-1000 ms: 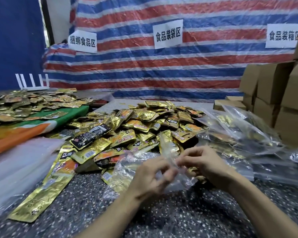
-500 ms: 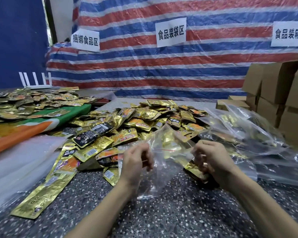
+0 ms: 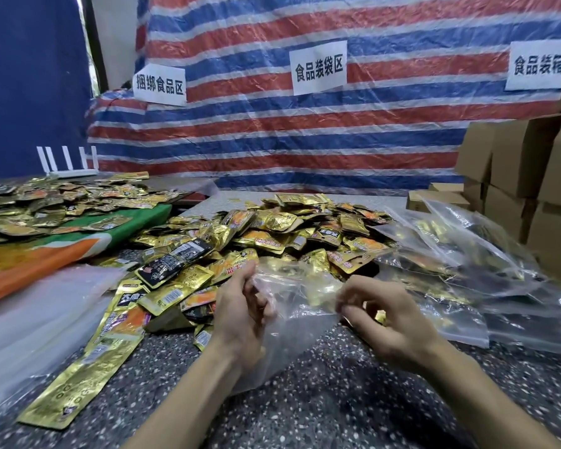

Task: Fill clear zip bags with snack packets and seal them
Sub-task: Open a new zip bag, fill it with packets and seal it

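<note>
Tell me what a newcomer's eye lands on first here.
A big heap of gold snack packets glitters mid-table, before a red, white and blue striped tarp bearing white signs. In front, the left hand and right hand pinch a clear zip bag between them; brown cardboard boxes stack at far right.

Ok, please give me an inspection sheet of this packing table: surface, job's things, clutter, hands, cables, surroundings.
Surface: dark speckled stone tabletop.
Job's things: clear plastic zip bag held between both hands; heap of gold foil snack packets behind it.
Clutter: long gold foil strip at left; crumpled clear bags at right.
Hands: left hand grips the bag; right hand pinches its edge.
Cables: nothing seen.
Surroundings: red, white and blue striped tarpaulin with white paper signs; brown cardboard boxes.
</note>
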A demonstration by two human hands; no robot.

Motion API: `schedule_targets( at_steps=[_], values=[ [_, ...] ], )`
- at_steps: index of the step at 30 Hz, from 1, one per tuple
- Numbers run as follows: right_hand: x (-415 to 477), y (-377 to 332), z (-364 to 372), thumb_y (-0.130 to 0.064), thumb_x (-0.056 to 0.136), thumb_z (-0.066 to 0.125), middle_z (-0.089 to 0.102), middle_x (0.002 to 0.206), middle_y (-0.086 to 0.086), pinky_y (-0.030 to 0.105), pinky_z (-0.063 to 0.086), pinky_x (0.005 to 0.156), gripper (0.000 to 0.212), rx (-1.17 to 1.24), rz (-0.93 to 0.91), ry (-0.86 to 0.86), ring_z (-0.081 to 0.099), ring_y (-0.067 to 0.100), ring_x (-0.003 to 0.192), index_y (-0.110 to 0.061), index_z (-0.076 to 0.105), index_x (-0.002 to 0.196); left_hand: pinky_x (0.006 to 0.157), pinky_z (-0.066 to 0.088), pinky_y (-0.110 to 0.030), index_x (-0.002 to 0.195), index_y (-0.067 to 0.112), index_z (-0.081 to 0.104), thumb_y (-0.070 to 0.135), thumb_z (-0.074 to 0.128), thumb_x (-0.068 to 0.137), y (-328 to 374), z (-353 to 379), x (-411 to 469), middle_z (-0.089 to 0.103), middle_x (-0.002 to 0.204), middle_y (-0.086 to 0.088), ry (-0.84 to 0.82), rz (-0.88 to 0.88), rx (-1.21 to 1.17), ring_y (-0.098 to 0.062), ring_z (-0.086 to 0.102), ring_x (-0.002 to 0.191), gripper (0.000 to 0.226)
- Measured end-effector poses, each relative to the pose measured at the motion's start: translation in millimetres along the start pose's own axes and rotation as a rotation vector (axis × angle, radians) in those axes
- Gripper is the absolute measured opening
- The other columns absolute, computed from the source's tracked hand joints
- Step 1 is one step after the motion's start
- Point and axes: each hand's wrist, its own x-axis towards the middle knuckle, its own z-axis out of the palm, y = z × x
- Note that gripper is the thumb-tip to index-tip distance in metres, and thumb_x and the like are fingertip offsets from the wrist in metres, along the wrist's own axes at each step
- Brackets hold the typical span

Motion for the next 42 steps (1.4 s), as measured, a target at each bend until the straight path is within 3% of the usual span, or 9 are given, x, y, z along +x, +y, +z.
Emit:
schedule_targets(
  at_steps=[4,8,11,14,20,26,30,35,42],
  values=[
    [0,3,-3,-0.025,0.085,0.046,0.053,0.071,-0.010,0.030,0.040,0.054,0.010,0.008,-0.021,0.164,0.049,0.012,0.062,-0.028,0.052,0.078,0.042,0.041,-0.023,0.065,0.017,0.056,0.043,0.057,0.095,6,-6,20,0.056,0.058,-0.003,0.018,0.241,0.258,-0.018,0.049,0.045,0.039],
    [2,6,-9,-0.023,0.081,0.042,0.046,0.067,-0.014,0.024,0.033,0.055,0.009,0.006,-0.039,0.197,0.043,0.009,0.062,-0.025,0.047,0.075,0.067,0.049,-0.025,0.098,0.018,0.064,0.012,0.061,0.094,18,-20,75,0.068,0.099,-0.002,0.262,0.422,0.887,-0.018,0.063,0.081,0.008],
    [1,6,-8,-0.021,0.080,0.041,0.047,0.067,-0.010,0.027,0.034,0.055,0.008,0.012,-0.054,0.183,0.045,0.015,0.062,-0.024,0.046,0.074,0.091,0.045,-0.036,0.137,0.023,0.051,0.007,0.061,0.086,13,-36,109,0.058,0.131,-0.009,0.275,0.223,1.316,-0.020,0.056,0.105,0.055],
    [0,6,-6,-0.020,0.080,0.041,0.046,0.067,-0.010,0.030,0.034,0.054,0.009,0.009,-0.067,0.170,0.044,0.015,0.061,-0.026,0.045,0.074,0.119,0.012,-0.050,0.155,0.031,0.024,0.012,0.058,0.081,-5,-53,119,0.035,0.157,-0.004,0.186,0.021,1.551,-0.029,0.027,0.145,0.083],
    [1,5,-6,-0.020,0.082,0.044,0.049,0.069,-0.012,0.027,0.037,0.056,0.010,0.000,-0.058,0.190,0.048,0.014,0.063,-0.027,0.049,0.076,0.114,0.023,-0.052,0.146,0.029,0.043,0.024,0.072,0.072,-9,-57,123,0.046,0.140,-0.006,0.268,0.127,1.592,-0.028,0.033,0.133,0.080],
    [0,-2,0,-0.024,0.084,0.046,0.055,0.076,-0.014,0.027,0.040,0.057,0.011,-0.021,-0.043,0.193,0.050,0.011,0.064,-0.030,0.054,0.088,0.097,0.044,-0.044,0.124,0.021,0.058,0.037,0.086,0.066,12,-49,102,0.057,0.117,-0.004,0.316,0.389,1.301,-0.025,0.051,0.113,0.066],
    [-1,-4,-1,-0.018,0.084,0.045,0.058,0.078,-0.015,0.020,0.043,0.062,0.013,-0.002,-0.032,0.159,0.056,0.006,0.072,-0.028,0.055,0.085,0.086,0.054,-0.034,0.111,0.019,0.056,0.035,0.087,0.069,32,-19,81,0.063,0.108,-0.002,0.282,0.538,0.705,-0.023,0.063,0.100,0.055],
    [0,-5,1,-0.017,0.080,0.043,0.057,0.072,-0.005,0.039,0.044,0.059,0.018,-0.055,-0.096,0.106,0.055,0.016,0.068,-0.011,0.060,0.076,0.082,0.057,-0.030,0.117,0.002,0.052,0.035,0.086,0.070,46,13,52,0.064,0.103,-0.009,-0.023,0.463,-0.088,-0.022,0.068,0.095,0.066],
    [1,-7,7,-0.011,0.080,0.047,0.055,0.076,-0.002,0.037,0.043,0.061,0.014,-0.025,-0.138,0.174,0.054,0.018,0.072,-0.008,0.060,0.074,0.082,0.053,-0.037,0.095,0.011,0.056,0.035,0.078,0.067,40,24,40,0.061,0.086,-0.002,-0.349,0.401,0.182,-0.018,0.061,0.086,0.043]
  ],
)
